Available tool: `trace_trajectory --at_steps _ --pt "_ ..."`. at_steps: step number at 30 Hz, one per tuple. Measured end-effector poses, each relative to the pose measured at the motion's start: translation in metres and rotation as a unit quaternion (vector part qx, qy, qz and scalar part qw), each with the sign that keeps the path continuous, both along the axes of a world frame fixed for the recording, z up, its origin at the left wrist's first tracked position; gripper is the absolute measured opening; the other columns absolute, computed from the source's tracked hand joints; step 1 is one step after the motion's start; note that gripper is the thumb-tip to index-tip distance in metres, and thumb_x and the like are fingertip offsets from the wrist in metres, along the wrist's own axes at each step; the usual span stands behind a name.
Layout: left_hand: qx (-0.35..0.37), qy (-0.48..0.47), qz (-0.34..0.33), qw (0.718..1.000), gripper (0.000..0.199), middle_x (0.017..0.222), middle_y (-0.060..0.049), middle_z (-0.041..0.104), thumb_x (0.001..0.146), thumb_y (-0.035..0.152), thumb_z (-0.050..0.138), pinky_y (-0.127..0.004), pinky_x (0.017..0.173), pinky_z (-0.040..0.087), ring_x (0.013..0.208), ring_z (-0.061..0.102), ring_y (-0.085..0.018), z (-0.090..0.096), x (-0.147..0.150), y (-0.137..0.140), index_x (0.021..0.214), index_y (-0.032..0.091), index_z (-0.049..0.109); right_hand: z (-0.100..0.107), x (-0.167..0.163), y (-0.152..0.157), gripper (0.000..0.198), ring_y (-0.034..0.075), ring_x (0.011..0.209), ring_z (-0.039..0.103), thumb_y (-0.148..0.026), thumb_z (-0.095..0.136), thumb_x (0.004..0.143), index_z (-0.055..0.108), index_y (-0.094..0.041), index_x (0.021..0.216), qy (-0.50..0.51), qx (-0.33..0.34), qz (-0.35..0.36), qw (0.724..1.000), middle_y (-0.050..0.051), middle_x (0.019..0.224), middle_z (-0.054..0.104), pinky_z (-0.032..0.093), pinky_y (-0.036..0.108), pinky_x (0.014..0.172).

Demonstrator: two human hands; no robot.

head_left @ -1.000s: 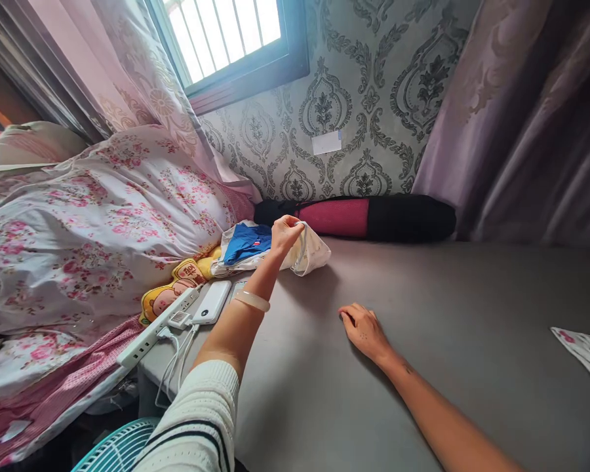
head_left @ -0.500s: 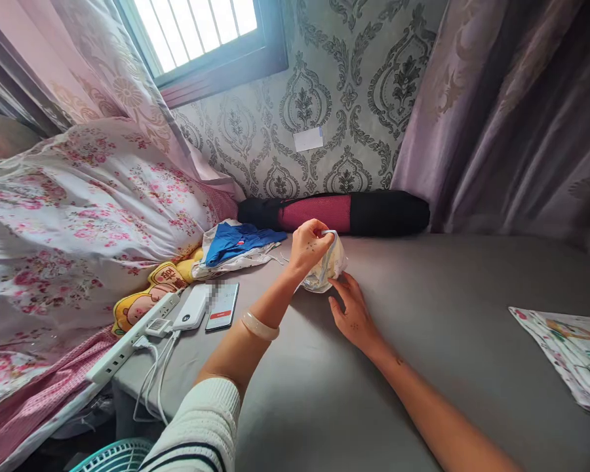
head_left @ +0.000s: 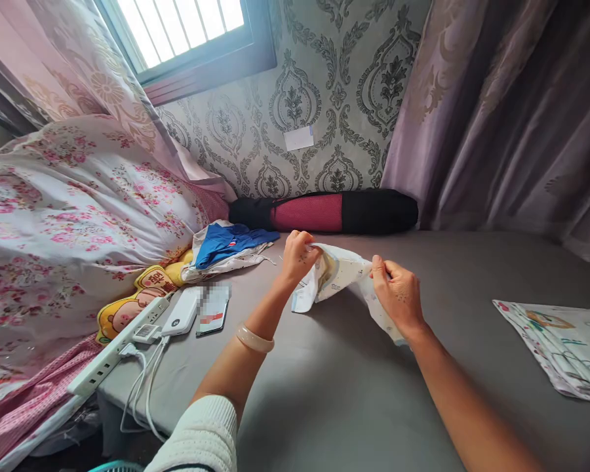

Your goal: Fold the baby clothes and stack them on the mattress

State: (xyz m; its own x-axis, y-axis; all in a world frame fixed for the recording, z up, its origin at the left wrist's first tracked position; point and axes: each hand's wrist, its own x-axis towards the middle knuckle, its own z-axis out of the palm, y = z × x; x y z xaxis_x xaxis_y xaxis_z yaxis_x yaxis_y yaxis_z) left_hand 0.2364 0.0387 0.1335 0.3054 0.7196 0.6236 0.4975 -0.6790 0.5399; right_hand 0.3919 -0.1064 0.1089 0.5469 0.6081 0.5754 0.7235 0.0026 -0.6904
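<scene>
A small white cloth garment [head_left: 344, 270] with pale printed figures and light blue trim is stretched between my two hands above the grey sheet. Its exact kind I cannot make out. My left hand [head_left: 299, 257] pinches its upper left edge, while a folded part droops below the fingers. At the other end, my right hand [head_left: 397, 288] grips the fabric between thumb and fingers, and a loose flap hangs beneath it. Part of the cloth is hidden behind the right hand.
A blue garment [head_left: 226, 244] lies on white cloth at the left. Nearer are a phone [head_left: 214, 314], a power bank [head_left: 181, 311], a power strip [head_left: 113, 354] and cables. A black and red bag [head_left: 319, 213] lines the wall; folded printed cloths [head_left: 560, 347] lie right.
The bunched cloth has been spread sideways. My right hand has moved right and closed on its edge; my left hand still pinches the other side. The view has shifted slightly right.
</scene>
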Motion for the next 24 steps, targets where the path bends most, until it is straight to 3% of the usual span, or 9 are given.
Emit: trace_trajectory --at_steps 3,6,10,15,17,19,22,24 --pt "0.062 0.045 -0.026 0.997 0.021 0.104 -0.006 0.06 0.069 0.014 0.062 -0.034 0.089 0.039 0.101 0.051 -0.022 -0.012 0.002 -0.008 0.089 0.02 0.063 0.01 0.005 -0.006 0.052 0.009 0.049 0.029 -0.05 0.041 0.091 0.041 -0.019 0.049 -0.004 -0.002 -0.004 1.0 -0.005 0.046 0.035 0.024 0.025 0.051" --pt "0.1 0.105 -0.091 0.985 0.037 0.12 -0.006 0.06 0.075 0.011 0.055 -0.037 0.098 0.032 0.114 0.048 -0.023 -0.013 0.004 -0.024 0.11 0.024 0.062 0.017 0.007 -0.011 0.052 0.008 0.05 0.023 -0.05 0.042 0.09 0.029 -0.021 0.049 -0.011 0.006 -0.004 1.0 -0.006 0.047 0.023 0.02 0.026 0.05" --pt "0.091 0.149 -0.206 0.963 0.04 0.12 -0.005 0.064 0.082 0.008 0.045 -0.036 0.1 0.029 0.113 0.053 -0.02 -0.004 0.006 -0.046 0.114 0.024 0.062 0.028 0.011 -0.018 0.049 0.009 0.051 0.023 -0.047 0.043 0.09 0.025 -0.022 0.051 -0.004 -0.01 -0.006 1.0 -0.006 0.049 0.023 0.02 0.027 0.05" --pt "0.045 0.119 -0.349 0.928 0.029 0.106 -0.005 0.069 0.086 0.013 0.046 -0.035 0.101 0.032 0.1 0.061 -0.018 0.004 0.011 -0.064 0.105 0.021 0.066 0.035 0.024 -0.028 0.049 0.011 0.051 0.027 -0.049 0.041 0.089 0.032 -0.022 0.05 -0.011 -0.061 -0.031 0.998 -0.004 0.047 0.031 0.021 0.028 0.05" --pt "-0.016 0.092 -0.384 0.919 0.025 0.098 -0.005 0.07 0.088 0.019 0.047 -0.035 0.098 0.036 0.094 0.062 -0.018 0.003 0.014 -0.069 0.102 0.02 0.068 0.035 0.034 -0.031 0.047 0.011 0.051 0.033 -0.051 0.043 0.088 0.041 -0.021 0.052 -0.016 -0.097 -0.024 0.995 -0.003 0.048 0.04 0.024 0.027 0.051" --pt "-0.128 0.048 -0.416 0.899 0.025 0.094 -0.006 0.069 0.09 0.029 0.049 -0.033 0.091 0.043 0.091 0.063 -0.019 0.0 0.017 -0.073 0.102 0.019 0.069 0.034 0.042 -0.034 0.042 0.013 0.053 0.042 -0.051 0.046 0.087 0.053 -0.021 0.06 -0.015 -0.129 -0.003 0.992 -0.001 0.053 0.051 0.029 0.026 0.052" --pt "-0.324 -0.032 -0.456 0.828 0.036 0.093 -0.007 0.068 0.084 0.048 0.058 -0.03 0.079 0.049 0.088 0.064 -0.02 -0.008 0.021 -0.079 0.1 0.017 0.068 0.034 0.05 -0.037 0.035 0.015 0.058 0.051 -0.05 0.049 0.085 0.065 -0.021 0.074 -0.017 -0.164 0.053 0.985 0.001 0.065 0.063 0.035 0.026 0.056" --pt "-0.412 -0.069 -0.464 0.781 0.043 0.087 -0.006 0.067 0.075 0.053 0.068 -0.028 0.074 0.05 0.081 0.064 -0.018 -0.013 0.024 -0.081 0.095 0.015 0.067 0.036 0.049 -0.039 0.035 0.016 0.062 0.054 -0.05 0.05 0.085 0.069 -0.021 0.08 -0.012 -0.171 0.106 0.98 0.003 0.072 0.068 0.038 0.027 0.058"
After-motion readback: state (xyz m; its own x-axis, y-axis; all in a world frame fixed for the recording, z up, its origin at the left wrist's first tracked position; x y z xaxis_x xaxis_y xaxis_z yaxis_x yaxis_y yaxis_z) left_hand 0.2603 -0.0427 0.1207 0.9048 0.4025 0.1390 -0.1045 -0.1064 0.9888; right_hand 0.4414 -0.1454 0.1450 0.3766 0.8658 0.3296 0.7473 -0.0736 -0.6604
